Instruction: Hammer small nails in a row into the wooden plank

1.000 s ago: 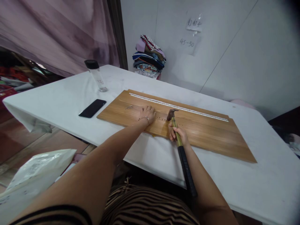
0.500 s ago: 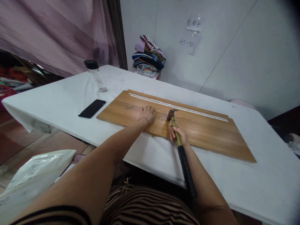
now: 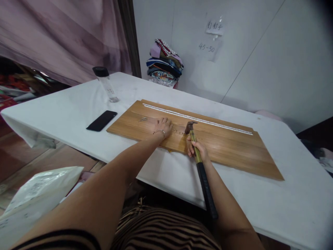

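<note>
A long wooden board (image 3: pixel 234 149) lies on the white-covered table, with two white strips (image 3: pixel 197 118) along its far side. My left hand (image 3: pixel 163 127) rests flat on the board, fingers spread and a bracelet at the wrist. Just left of it lie a few loose nails (image 3: pixel 143 119). A row of small marks or nails (image 3: pixel 178 132) runs between my hands. My right hand (image 3: pixel 197 147) grips a hammer (image 3: pixel 198 156) by the yellow part of its handle. The rusty head is over the board, near the right end of that row.
Left of the board are a black phone (image 3: pixel 101 120) and a clear bottle with a black lid (image 3: pixel 107 85). Folded cloths (image 3: pixel 165 64) are stacked behind the white table (image 3: pixel 65 100). A plastic bag (image 3: pixel 39 191) lies at lower left.
</note>
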Available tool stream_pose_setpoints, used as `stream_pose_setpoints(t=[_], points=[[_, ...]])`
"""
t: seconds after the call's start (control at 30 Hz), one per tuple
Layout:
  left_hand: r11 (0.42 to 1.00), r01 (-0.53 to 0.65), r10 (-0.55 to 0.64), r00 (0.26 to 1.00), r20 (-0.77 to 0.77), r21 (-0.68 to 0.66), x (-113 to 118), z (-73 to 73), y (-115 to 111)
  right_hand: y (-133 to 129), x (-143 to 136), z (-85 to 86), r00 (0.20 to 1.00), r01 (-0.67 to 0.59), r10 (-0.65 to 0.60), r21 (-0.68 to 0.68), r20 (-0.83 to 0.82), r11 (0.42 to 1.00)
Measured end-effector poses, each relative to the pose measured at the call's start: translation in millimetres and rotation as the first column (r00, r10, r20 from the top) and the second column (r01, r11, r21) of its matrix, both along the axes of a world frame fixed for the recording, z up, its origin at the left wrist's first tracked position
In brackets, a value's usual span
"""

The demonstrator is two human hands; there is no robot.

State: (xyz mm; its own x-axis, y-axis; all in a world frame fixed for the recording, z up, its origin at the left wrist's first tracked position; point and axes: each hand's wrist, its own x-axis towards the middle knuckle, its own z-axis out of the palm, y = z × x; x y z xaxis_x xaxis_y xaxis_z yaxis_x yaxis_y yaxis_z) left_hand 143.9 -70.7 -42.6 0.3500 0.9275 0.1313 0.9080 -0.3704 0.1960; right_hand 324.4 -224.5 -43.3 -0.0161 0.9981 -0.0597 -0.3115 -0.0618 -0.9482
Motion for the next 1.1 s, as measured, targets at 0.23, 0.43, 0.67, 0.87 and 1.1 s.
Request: stream_pose_setpoints(t=[0.23,0.43,0.67,0.87,1.1], points=[[1.0,-0.006,0.006,1.0,-0.002,-0.007,-0.3,-0.6,-0.3,-1.0,0.0,1.6,1.0,0.016,-0.015,-0.016,0.017,1.0],[1.0,-0.001,0.001,1.0,-0.004,-0.003,-0.3,-0.9,1.2,-1.5,-0.2,1.3,1.0,-0.004,0.004,0.01,-0.009,1.0],[1.0,-0.002,0.002,1.0,-0.003,-0.014,-0.3,2.1,-1.6,-1.0,-0.5,0.9,1.0,-0.001,0.001,-0.004,0.001,1.0],[1.0,-0.012,0.012,1.0,-0.008,-0.016,0.1,2.6,-2.1,-1.3,0.2,1.6,1.0,0.004,-0.003,-0.012,0.018,1.0],[1.0,-0.006,0.006,1.0,-0.02,-0.012,0.3,2.3,-1.4,-1.8,-1.4,4.2,1.0,0.004,-0.004,0.0,-0.002,1.0]])
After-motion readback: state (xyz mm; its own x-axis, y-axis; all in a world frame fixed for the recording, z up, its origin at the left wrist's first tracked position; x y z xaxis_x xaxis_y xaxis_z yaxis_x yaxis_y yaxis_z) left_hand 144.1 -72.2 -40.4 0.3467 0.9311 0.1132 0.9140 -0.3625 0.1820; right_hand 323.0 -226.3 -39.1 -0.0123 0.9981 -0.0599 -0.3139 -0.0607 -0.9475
